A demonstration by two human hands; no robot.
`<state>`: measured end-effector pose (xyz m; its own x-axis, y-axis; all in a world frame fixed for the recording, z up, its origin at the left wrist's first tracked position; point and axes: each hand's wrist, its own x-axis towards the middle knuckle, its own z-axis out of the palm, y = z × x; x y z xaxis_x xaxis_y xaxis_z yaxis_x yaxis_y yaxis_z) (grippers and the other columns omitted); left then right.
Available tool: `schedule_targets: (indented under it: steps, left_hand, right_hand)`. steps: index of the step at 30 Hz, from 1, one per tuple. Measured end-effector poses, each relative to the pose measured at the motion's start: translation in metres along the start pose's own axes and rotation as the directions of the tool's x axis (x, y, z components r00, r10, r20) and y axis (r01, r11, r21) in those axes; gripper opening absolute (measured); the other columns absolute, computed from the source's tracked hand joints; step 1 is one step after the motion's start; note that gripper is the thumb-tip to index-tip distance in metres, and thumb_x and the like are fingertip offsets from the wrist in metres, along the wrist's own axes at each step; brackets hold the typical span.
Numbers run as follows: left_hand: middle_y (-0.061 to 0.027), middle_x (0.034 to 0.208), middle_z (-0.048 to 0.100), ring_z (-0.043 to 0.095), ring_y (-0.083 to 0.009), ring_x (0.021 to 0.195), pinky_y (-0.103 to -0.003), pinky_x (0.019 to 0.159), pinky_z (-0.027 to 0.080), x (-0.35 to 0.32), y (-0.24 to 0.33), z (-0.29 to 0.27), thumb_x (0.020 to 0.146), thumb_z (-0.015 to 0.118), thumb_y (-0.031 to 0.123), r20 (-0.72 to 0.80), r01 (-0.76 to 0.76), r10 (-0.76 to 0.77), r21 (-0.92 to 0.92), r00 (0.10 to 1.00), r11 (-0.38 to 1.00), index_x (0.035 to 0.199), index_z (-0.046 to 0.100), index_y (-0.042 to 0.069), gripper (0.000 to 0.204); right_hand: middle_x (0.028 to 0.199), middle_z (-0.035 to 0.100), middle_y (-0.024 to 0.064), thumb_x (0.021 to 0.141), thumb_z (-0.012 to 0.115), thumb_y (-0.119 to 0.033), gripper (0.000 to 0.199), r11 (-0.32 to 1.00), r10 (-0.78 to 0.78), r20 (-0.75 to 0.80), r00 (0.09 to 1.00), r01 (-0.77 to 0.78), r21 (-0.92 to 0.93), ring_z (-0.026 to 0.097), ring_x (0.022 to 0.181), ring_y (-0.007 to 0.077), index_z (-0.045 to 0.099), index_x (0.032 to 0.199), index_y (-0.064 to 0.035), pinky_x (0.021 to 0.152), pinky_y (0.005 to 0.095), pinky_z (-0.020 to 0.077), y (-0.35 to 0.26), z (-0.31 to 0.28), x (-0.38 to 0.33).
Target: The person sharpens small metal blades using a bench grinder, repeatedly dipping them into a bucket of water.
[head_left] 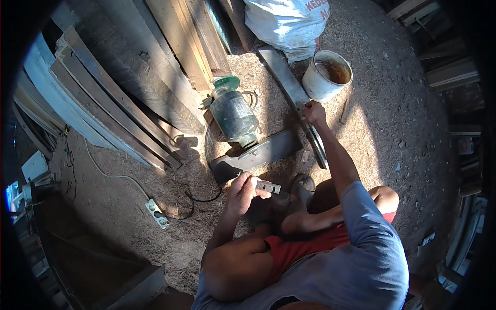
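My left hand (243,195) is closed round one end of a small flat metal plate with dark slots (268,187), held above my feet. My right arm reaches forward. Its hand (314,112) is at the edge of a long grey board (285,77), with the fingers bent together; whatever they pinch is too small to make out. Between the hands and farther off lies an electric motor-like machine (233,116) with a green round end, dusty and with a black cord. Just in front of it a shorter dark board (261,152) lies on the ground.
A white bucket with brown contents (326,77) stands beyond my right hand, near a white sack (289,26). Wooden planks (103,98) lean at the left. A white power strip (156,213) with cords lies on the sawdust-strewn ground. A short stick (344,111) lies right of the bucket.
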<state>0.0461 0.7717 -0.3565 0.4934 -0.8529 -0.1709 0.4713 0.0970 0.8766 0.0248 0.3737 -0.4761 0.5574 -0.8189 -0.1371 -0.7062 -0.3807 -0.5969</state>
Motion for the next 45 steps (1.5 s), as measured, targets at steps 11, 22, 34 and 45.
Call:
schedule_targets:
  steps: [11, 22, 34, 45]
  left_hand:
    - [-0.0186, 0.089, 0.066, 0.069, -0.0259, 0.075, -0.035, 0.070, 0.059, 0.032, 0.046, -0.001, 0.105, 0.037, 0.021, -0.195, -0.207, 0.190, -0.074, 0.962, 0.975, 0.102, 0.052, -0.005, 0.030]
    - [-0.0152, 0.102, 0.064, 0.065, -0.0191, 0.089, -0.032, 0.079, 0.052, 0.078, 0.135, 0.134, 0.101, 0.041, 0.044, 0.331, -0.136, 0.092, 0.113, 0.939, 0.984, 0.122, 0.047, -0.005, 0.053]
    - [-0.0074, 0.086, 0.061, 0.060, -0.0105, 0.072, -0.026, 0.069, 0.053, 0.068, 0.134, 0.143, 0.092, 0.060, 0.003, 0.258, -0.217, 0.130, 0.344, 0.957, 0.914, 0.097, 0.052, 0.001, 0.009]
    - [-0.0099, 0.087, 0.064, 0.063, -0.0131, 0.071, -0.028, 0.067, 0.054, 0.058, 0.130, 0.118, 0.097, 0.057, 0.013, 0.225, -0.225, 0.197, 0.107, 0.954, 0.969, 0.097, 0.056, 0.001, 0.012]
  right_hand:
    - [0.098, 0.067, 0.0041, 0.095, 0.063, -0.024, 0.032, 0.561, -0.509, 0.415, 0.754, -0.074, 0.824, 0.058, 0.087, 0.0084, 0.060, 0.117, -0.0018, 0.078, 0.0267, 0.0476, -0.097, -0.081, -0.177]
    - [0.078, 0.067, 0.0029, 0.092, 0.066, -0.013, 0.011, 0.280, -0.324, -0.039, 0.945, 0.135, 0.951, 0.053, 0.065, 0.0034, 0.063, 0.091, -0.0020, 0.060, 0.0197, 0.0406, -0.113, -0.192, -0.248]
    - [0.077, 0.067, 0.0038, 0.091, 0.067, -0.017, 0.015, 0.116, -0.277, -0.026, 0.961, 0.060, 0.991, 0.058, 0.066, 0.0064, 0.065, 0.092, -0.0026, 0.062, 0.0212, 0.0463, -0.110, -0.210, -0.270]
    - [0.084, 0.069, 0.0055, 0.095, 0.061, -0.019, 0.018, 0.111, -0.344, 0.012, 0.939, 0.028, 0.993, 0.059, 0.067, 0.0076, 0.065, 0.100, -0.0017, 0.064, 0.0211, 0.0479, -0.121, -0.202, -0.275]
